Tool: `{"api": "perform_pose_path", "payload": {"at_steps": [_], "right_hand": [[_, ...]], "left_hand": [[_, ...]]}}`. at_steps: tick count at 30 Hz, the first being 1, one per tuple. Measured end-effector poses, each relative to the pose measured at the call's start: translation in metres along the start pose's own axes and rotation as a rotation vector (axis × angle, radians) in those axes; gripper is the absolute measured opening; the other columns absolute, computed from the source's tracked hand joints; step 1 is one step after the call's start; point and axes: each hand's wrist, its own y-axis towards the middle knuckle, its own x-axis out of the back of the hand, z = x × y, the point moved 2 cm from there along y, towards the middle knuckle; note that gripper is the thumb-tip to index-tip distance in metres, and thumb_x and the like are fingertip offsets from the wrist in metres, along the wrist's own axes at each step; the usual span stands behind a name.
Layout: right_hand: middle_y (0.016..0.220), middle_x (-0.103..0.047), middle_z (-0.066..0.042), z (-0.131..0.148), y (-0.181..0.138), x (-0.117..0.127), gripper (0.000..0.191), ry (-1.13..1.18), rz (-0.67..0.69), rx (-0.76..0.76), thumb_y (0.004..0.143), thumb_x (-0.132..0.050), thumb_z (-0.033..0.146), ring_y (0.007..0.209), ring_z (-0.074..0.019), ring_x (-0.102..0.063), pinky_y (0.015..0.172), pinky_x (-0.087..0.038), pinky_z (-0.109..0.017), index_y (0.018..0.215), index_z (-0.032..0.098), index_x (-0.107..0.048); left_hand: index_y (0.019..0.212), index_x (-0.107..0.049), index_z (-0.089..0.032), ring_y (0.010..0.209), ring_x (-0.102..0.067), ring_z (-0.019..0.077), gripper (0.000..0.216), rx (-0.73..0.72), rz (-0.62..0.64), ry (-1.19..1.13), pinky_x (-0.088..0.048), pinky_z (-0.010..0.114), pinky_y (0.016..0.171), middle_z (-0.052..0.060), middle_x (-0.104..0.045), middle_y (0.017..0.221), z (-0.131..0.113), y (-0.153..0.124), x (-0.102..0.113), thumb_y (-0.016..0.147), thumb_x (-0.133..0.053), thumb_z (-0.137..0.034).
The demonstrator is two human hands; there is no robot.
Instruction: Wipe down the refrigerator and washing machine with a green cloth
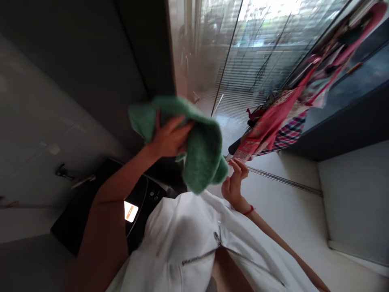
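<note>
My left hand [170, 136] grips a green cloth [202, 154], which looks like a small towel. The cloth is bunched and draped over the fingers, slightly blurred, with one folded end hanging to the right. Close to that end is my right hand [235, 180], with a red bracelet [249, 210] at its wrist. Its fingers are loosely bent and the thumb stands apart from them; whether it touches the cloth's edge is unclear. Behind the right fingertips hangs pink patterned fabric [258, 142].
Pink and checked fabrics [290, 134] hang along the right side, by a window with blinds [243, 73]. A metal rail [282, 181] runs below them. At lower left is a black surface [82, 215] with a lit screen [130, 211]. Dark panels [121, 61] stand at upper left.
</note>
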Motion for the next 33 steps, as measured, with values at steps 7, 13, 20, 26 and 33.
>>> {"api": "perform_pose_path", "payload": {"at_steps": [7,13,20,26,33], "right_hand": [[0.146,-0.042,-0.020,-0.017,-0.009,0.007,0.053,0.095,0.067,-0.024,0.107,-0.031,0.034,0.140,-0.0342,-0.042,0.120,-0.032,-0.059,0.158,0.017,-0.037],[0.143,-0.048,-0.020,-0.029,-0.033,0.001,0.048,0.092,0.081,-0.078,0.109,-0.033,0.034,0.137,-0.0330,-0.044,0.117,-0.030,-0.057,0.153,0.017,-0.044],[0.142,-0.051,-0.021,-0.035,-0.035,-0.013,0.049,0.130,0.127,-0.242,0.109,-0.031,0.043,0.133,-0.0313,-0.048,0.119,-0.028,-0.056,0.142,0.014,-0.053],[0.139,-0.055,-0.020,-0.031,-0.051,-0.021,0.048,0.145,0.173,-0.282,0.107,-0.033,0.042,0.128,-0.0301,-0.050,0.115,-0.031,-0.053,0.140,0.014,-0.054],[0.138,-0.054,-0.019,-0.038,-0.068,-0.014,0.044,0.106,0.245,-0.350,0.105,-0.034,0.038,0.127,-0.0306,-0.049,0.114,-0.030,-0.056,0.138,0.016,-0.053]], "left_hand": [[0.129,-0.072,-0.009,0.152,-0.052,0.0307,0.041,-0.149,0.463,-0.092,-0.040,0.041,0.131,0.018,-0.069,0.147,-0.025,-0.045,-0.091,0.098,-0.047,-0.015],[0.161,-0.030,0.009,0.166,-0.017,0.0320,0.061,0.004,0.192,0.341,-0.001,0.058,0.136,0.021,-0.031,0.175,-0.062,0.005,0.025,0.101,-0.025,-0.003],[0.173,-0.018,-0.019,0.164,-0.007,0.0490,0.062,0.303,-0.295,0.744,0.011,0.079,0.120,0.010,-0.018,0.181,-0.093,0.032,0.102,0.112,-0.031,-0.024],[0.163,-0.045,-0.025,0.167,-0.017,0.0429,0.054,0.472,0.003,0.425,-0.012,0.089,0.123,0.011,-0.036,0.175,-0.025,-0.046,-0.046,0.111,-0.034,-0.018],[0.157,-0.054,-0.009,0.161,-0.040,0.0285,0.059,0.451,0.285,0.297,-0.031,0.047,0.136,0.019,-0.049,0.167,0.020,-0.117,-0.156,0.103,-0.030,-0.003]]}}
